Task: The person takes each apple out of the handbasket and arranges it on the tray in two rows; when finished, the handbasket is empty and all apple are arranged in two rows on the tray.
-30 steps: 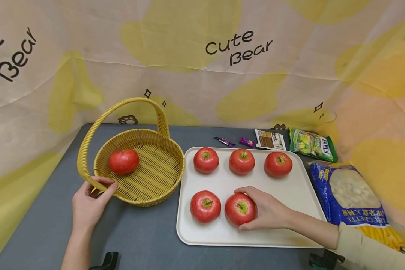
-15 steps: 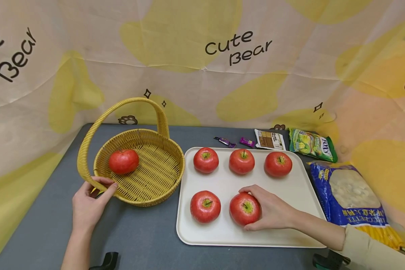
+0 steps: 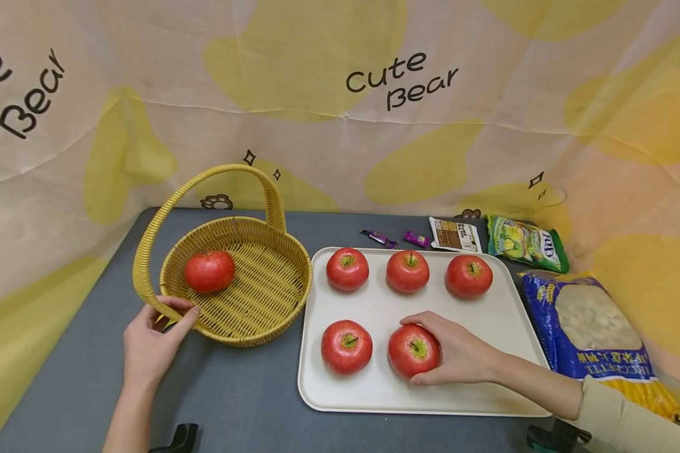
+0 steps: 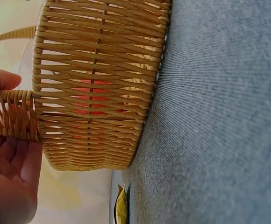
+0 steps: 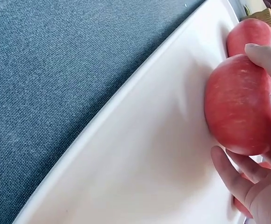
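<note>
My left hand (image 3: pixel 152 345) grips the base of the handle on a yellow wicker basket (image 3: pixel 255 333), thumb on one side and fingers on the other in the left wrist view. One red apple (image 3: pixel 209 272) lies inside the basket at its left. On the white tray (image 3: pixel 374 396), my right hand (image 3: pixel 459 352) holds a red apple (image 3: pixel 413 350) in the front row, thumb at the near side and fingers at the far side. Just left of it sits another apple (image 3: pixel 347 347). Behind them stands a row of three, among them the middle apple (image 3: pixel 407 272).
Behind the tray lie small purple sweets (image 3: pixel 415 238), a brown-and-white packet (image 3: pixel 454 234) and a green packet (image 3: pixel 526 244). A blue pasta bag (image 3: pixel 595 327) lies along the tray's right side. A printed cloth (image 3: pixel 317 82) hangs behind the grey table (image 3: pixel 243 396).
My right hand has shifted slightly right on the tray, and the apple it holds moved with it, farther from the front-left apple. The left hand stays on the basket handle.
</note>
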Tool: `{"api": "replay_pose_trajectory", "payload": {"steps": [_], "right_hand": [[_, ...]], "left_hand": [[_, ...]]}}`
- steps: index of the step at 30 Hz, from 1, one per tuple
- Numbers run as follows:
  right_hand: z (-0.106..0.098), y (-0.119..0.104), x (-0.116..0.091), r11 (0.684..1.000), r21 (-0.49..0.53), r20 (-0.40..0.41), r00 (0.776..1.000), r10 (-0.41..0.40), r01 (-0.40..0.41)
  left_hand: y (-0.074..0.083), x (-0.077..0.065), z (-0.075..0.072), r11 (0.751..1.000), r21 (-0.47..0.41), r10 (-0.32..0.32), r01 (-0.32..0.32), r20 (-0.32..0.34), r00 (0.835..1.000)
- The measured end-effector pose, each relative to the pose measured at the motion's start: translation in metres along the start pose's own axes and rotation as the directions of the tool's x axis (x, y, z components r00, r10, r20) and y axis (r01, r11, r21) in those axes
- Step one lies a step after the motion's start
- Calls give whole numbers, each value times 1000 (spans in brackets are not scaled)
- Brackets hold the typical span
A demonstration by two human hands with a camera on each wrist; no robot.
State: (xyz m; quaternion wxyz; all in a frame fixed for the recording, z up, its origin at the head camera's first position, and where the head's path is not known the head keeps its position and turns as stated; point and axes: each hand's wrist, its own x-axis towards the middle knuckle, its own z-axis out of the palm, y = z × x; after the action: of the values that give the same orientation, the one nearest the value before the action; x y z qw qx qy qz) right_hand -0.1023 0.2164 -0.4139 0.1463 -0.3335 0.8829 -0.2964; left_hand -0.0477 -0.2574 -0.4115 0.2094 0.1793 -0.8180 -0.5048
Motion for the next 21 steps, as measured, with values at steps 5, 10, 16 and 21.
{"api": "replay_pose_trajectory", "payload": {"steps": [5, 10, 16, 21], "right_hand": [[-2, -1, 4, 999, -30, 19, 1000, -9, 9], [-9, -9, 18, 999, -35, 36, 999, -16, 17], [-22, -24, 53, 991, 56, 13, 992, -122, 121], [-27, -41, 93, 977, 128, 7, 985, -174, 172]], "left_hand": [[1, 1, -4, 1000, 10, 6, -6, 7, 1000], [4, 3, -8, 1000, 4, 30, -30, 22, 999], [4, 5, -8, 998, -17, 58, -57, 11, 998], [-3, 8, -1, 994, -52, 99, -99, -5, 995]]}}
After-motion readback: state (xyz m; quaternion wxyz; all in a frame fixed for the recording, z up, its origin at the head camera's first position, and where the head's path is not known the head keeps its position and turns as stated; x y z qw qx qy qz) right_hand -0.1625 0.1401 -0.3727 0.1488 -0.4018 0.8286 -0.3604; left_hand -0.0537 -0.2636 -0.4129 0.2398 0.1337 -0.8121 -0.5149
